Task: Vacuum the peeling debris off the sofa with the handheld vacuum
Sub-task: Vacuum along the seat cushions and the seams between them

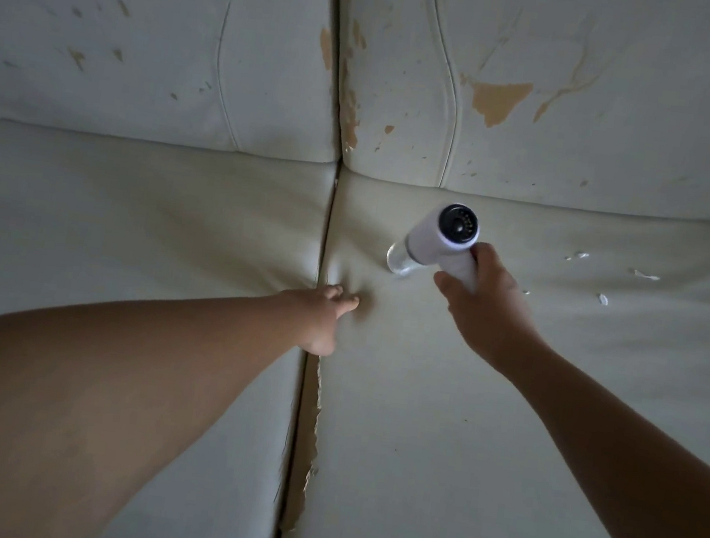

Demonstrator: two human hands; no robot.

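Observation:
My right hand point(485, 305) grips the handle of a white handheld vacuum point(435, 238), whose clear nozzle points down-left onto the right seat cushion point(504, 421) of a cream sofa. My left hand point(325, 316) presses on that cushion beside the seam point(325, 238) between the two seat cushions; its fingers are spread and hold nothing. Several white peeled flakes point(603, 298) lie on the right cushion, to the right of the vacuum and apart from its nozzle.
The backrest cushions point(545, 91) show tan patches where the covering has peeled. Along the seam below my left hand the cushion edge point(309, 451) is torn and peeling. The left seat cushion point(128, 205) shows no flakes.

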